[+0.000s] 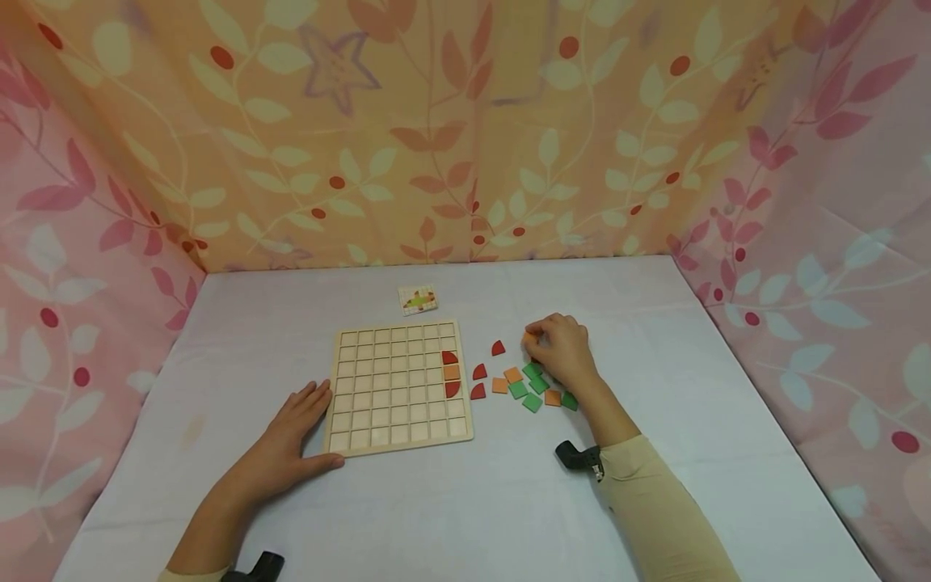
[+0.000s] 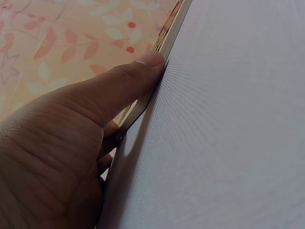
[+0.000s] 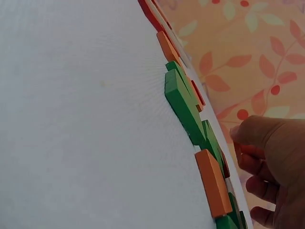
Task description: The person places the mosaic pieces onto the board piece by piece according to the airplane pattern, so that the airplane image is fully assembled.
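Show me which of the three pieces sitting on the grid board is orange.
It's the middle one: the orange square between two red quarter-circles on the wooden grid board. Both neighbours are red with a curved edge.

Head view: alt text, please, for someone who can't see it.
The right hand has an orange tile in its grip beside loose red, orange and green tiles; the left hand touches a wooden grid board. In its rightmost column sit two red tiles and an orange one; a picture card lies beyond.
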`<action>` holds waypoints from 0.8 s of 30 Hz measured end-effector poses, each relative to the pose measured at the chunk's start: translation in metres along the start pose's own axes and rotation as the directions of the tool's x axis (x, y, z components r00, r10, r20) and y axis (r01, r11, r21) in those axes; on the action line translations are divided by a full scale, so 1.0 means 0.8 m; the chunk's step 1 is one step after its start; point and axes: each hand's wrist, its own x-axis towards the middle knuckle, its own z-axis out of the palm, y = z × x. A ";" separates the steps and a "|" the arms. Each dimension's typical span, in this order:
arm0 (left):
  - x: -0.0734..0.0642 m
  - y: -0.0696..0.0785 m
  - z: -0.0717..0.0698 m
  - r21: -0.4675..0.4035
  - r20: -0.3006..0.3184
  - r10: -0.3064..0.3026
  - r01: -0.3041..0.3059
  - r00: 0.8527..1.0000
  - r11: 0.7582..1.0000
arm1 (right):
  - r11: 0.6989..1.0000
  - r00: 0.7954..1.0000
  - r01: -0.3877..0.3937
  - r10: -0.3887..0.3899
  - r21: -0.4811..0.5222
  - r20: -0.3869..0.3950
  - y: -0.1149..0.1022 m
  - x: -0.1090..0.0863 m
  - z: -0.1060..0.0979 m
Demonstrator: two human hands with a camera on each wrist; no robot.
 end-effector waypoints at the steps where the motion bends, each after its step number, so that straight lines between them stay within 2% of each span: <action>1: 0.000 0.000 0.000 0.000 -0.002 0.003 -0.003 1.000 1.000 | 1.000 1.000 0.001 -0.001 0.018 0.000 -0.001 0.000 -0.002; 6: 0.002 0.002 0.000 0.008 -0.006 0.015 -0.015 1.000 1.000 | 0.994 1.000 0.012 -0.012 0.104 0.004 -0.009 -0.002 -0.011; 13: 0.004 0.006 0.003 -0.004 0.001 0.000 0.000 1.000 1.000 | 0.976 0.994 0.102 -0.108 0.190 0.024 -0.028 -0.005 -0.016; 24: 0.000 0.000 0.000 0.000 -0.006 0.001 -0.001 1.000 1.000 | 0.958 0.968 0.223 -0.240 0.183 0.077 -0.081 -0.004 -0.005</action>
